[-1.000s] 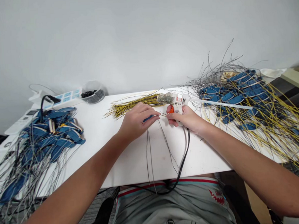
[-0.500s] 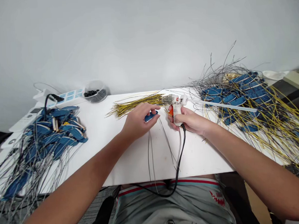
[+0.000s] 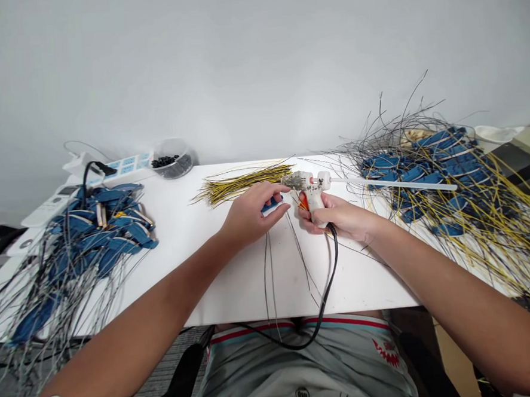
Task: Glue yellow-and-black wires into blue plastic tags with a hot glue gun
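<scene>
Nearer to the left hand now, the white hot glue gun (image 3: 313, 191) has shifted slightly leftward, its clouded, residue-coated nozzle (image 3: 293, 180) almost meeting a small blue plastic connector (image 3: 272, 206). The left hand's fingers (image 3: 271, 192) lie close together, with the fingertips and thumb pinching that connector at the hand's 3 o'clock. The right hand's fingers (image 3: 310, 224) curl around the gun's grip, just below its orange trigger (image 3: 305, 203); which finger presses the trigger is hidden.

Outward from the left hand (image 3: 250, 216), a flat bundle of thin yellow-and-black wires (image 3: 241, 185) lies on the white desk (image 3: 234, 284) at 11 o'clock. From the right hand (image 3: 333, 218), a long translucent glue stick (image 3: 394, 182) runs out toward 3 o'clock, while a black power cord (image 3: 330, 278) drops from the gun's base toward 6 o'clock. Loose thin black wires (image 3: 268, 276) hang near the cord.

Heaped blue connectors with tangled wires (image 3: 100, 223) sit at 9 o'clock, and a matching heap (image 3: 425, 174) spreads at 2 o'clock. A white power strip (image 3: 128, 165) and a clear round tub of small black parts (image 3: 173, 159) stand near the desk's back edge at 10 o'clock.
</scene>
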`<state>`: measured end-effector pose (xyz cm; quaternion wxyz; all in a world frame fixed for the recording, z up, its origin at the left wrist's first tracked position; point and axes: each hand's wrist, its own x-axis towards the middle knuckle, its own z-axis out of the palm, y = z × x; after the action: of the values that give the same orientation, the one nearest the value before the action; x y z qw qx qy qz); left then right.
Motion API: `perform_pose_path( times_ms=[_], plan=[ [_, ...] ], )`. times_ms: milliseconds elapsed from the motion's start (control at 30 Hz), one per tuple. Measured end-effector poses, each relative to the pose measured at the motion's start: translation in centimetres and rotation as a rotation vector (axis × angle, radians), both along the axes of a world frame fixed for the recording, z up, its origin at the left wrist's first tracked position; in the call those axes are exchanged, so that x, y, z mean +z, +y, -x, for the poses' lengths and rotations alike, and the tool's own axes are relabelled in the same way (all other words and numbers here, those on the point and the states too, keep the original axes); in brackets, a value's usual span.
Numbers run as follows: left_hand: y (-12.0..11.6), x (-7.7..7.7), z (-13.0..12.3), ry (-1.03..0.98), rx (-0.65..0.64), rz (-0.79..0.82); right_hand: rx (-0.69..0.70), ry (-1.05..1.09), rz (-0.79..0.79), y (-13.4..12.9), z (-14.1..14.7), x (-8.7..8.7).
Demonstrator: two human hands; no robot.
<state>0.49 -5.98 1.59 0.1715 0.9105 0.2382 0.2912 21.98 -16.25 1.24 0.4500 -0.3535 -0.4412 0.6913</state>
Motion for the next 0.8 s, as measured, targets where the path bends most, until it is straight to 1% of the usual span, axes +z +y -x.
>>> perform_pose_path(
  times_ms=[133, 267, 433, 500, 567, 633, 733, 800],
  plan=[
    [-0.1, 0.0, 0.0, -0.017, -0.016, 0.000, 0.008, 0.004, 0.008, 0.0, 0.1, 0.3],
    [-0.2, 0.3, 0.0, -0.020, -0.020, -0.040, 0.000, -0.028, -0.001, -0.1, 0.2, 0.7],
    [-0.1, 0.4, 0.1, 0.028, -0.140, -0.084, -0.083, -0.061, 0.009, -0.2, 0.6, 1.5],
    [-0.1, 0.3, 0.2, 0.029, -0.170, -0.092, -0.129, -0.094, 0.044, -0.2, 0.6, 1.6],
    [-0.1, 0.1, 0.2, 0.022, -0.153, -0.076, -0.185, -0.106, 0.097, -0.2, 0.5, 1.5],
    [-0.2, 0.1, 0.2, 0.010, -0.104, -0.051, -0.222, -0.104, 0.125, -0.1, 0.4, 1.3],
    [-0.3, 0.1, 0.3, -0.009, -0.050, -0.041, -0.224, -0.113, 0.110, 0.0, 0.3, 1.0],
    [-0.3, 0.2, 0.3, -0.012, -0.052, -0.056, -0.210, -0.119, 0.089, 0.0, 0.3, 0.9]
  ],
)
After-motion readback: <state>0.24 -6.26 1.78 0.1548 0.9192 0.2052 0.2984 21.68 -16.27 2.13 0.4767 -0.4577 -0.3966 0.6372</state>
